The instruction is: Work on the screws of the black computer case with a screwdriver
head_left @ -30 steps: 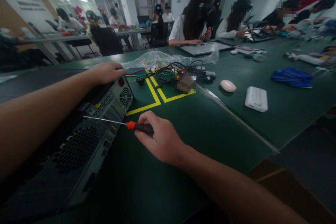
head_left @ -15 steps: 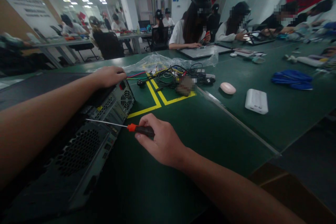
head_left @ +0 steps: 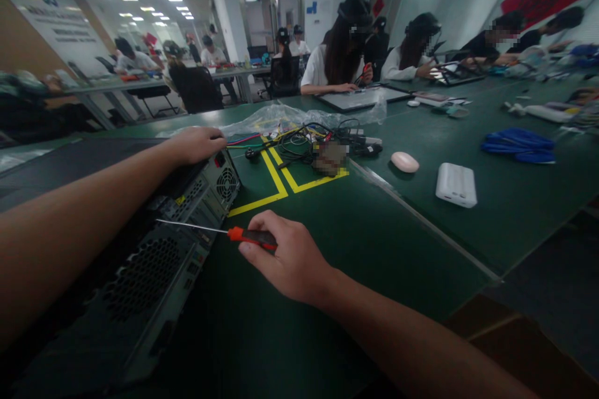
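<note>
At the lower left of the frame, a black and grey metal computer case (head_left: 145, 271) stands on the dark green surface (head_left: 374, 249), its vented rear panel slanting from bottom left up toward the centre. The right hand (head_left: 290, 255), at the centre, has its fingers closed around the handle of an orange and black screwdriver (head_left: 234, 234) with a long, thin metal shaft. The tool's long axis runs across the frame, from the fingers leftward and slightly up, its tip over the rear panel; whether the tip touches the metal cannot be told. The panel lies left of these fingers, and the right hand is the nearer to the honeycomb vent.

The left hand (head_left: 196, 143) lies palm down over the case's far upper corner, its fingers bent at the edge; how firmly they grip cannot be told. The case's inside is hidden.

Beyond, right of centre, are a white rounded-corner block (head_left: 456, 185) and a smooth pink oval object (head_left: 405, 163). A tangle of black and coloured cables (head_left: 294, 143) lies at upper centre, in front of a crumpled clear plastic sheet (head_left: 262, 113). Farther back, a co-worker in a white shirt (head_left: 316, 68) leans over a flat grey panel (head_left: 362, 97).
</note>
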`<state>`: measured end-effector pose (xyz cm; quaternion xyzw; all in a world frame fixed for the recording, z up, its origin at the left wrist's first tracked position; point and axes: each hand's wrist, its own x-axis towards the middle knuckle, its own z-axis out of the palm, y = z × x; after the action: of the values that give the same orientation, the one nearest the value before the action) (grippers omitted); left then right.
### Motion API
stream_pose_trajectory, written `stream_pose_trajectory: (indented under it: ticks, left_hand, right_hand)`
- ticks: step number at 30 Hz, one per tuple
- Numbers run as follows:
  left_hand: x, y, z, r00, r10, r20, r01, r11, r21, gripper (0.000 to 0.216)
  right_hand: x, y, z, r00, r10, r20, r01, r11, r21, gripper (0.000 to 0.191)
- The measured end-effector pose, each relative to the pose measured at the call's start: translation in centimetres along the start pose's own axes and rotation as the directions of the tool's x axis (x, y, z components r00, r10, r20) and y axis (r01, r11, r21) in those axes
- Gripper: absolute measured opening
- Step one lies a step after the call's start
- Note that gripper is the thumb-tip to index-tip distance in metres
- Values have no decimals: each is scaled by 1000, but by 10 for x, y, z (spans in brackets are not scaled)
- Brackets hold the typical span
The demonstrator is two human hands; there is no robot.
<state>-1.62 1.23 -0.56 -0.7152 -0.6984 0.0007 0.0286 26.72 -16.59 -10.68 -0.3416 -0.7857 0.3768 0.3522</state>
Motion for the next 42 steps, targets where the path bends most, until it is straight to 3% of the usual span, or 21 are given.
stream_pose_trajectory:
  ticks: [13, 19, 42]
  left_hand:
    - [12, -9, 14, 997, 43, -66, -43, 999, -3, 72]
    - [11, -7, 13, 998, 6, -60, -4, 999, 36, 73]
    - [5, -4, 6, 999, 19, -46, -18, 999, 28, 73]
  right_hand:
    - [-2, 1, 3, 1000, 22, 4, -21, 1000, -10, 30]
    - [0, 3, 3, 1000, -5, 14, 5, 999, -34, 15]
    - [0, 4, 2, 1000, 4, 18, -4, 1000, -20, 15]
